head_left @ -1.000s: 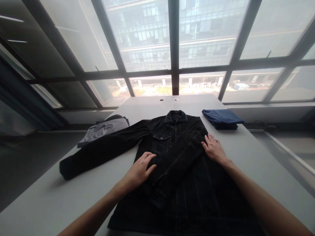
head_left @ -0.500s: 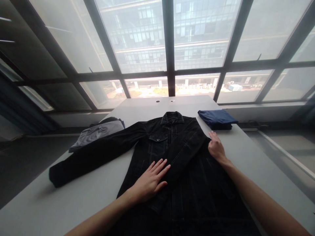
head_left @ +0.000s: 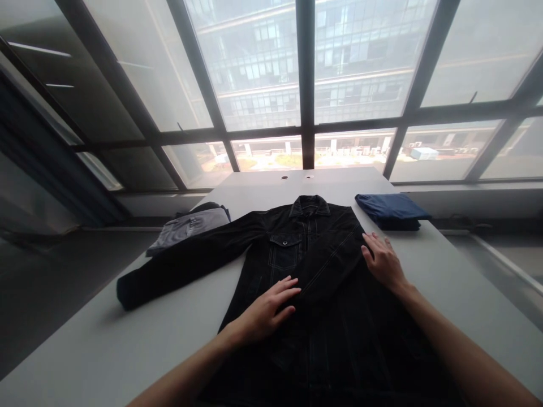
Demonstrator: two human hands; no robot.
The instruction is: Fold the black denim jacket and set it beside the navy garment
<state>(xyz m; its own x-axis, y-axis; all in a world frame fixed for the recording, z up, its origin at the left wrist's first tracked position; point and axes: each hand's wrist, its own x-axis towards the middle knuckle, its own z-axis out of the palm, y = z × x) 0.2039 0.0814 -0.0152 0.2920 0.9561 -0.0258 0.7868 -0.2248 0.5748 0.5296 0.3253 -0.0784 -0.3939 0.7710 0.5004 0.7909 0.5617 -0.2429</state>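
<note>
A black denim jacket (head_left: 284, 249) with pale stitching lies spread on the white table, its collar pointing toward the window. One sleeve (head_left: 186, 263) stretches out to the left; the other is folded across the front of the body. My left hand (head_left: 267, 308) rests on the folded sleeve near the middle of the jacket, fingers extended. At the jacket's right edge, below the shoulder, my right hand (head_left: 385, 263) lies with its fingers spread on the cloth. Neither hand grips anything. The jacket's lower part is dark and hard to make out.
Folded grey and dark clothes (head_left: 190, 226) lie at the left, partly behind the outstretched sleeve. A folded blue garment (head_left: 392, 208) lies on the right of the white table (head_left: 178, 333). Large windows (head_left: 263, 68) stand beyond the table's far end.
My right hand has turned from the jacket's edge onto the cloth, its fingers now spread. My left hand stays on the folded sleeve. The whole view has shifted slightly.
</note>
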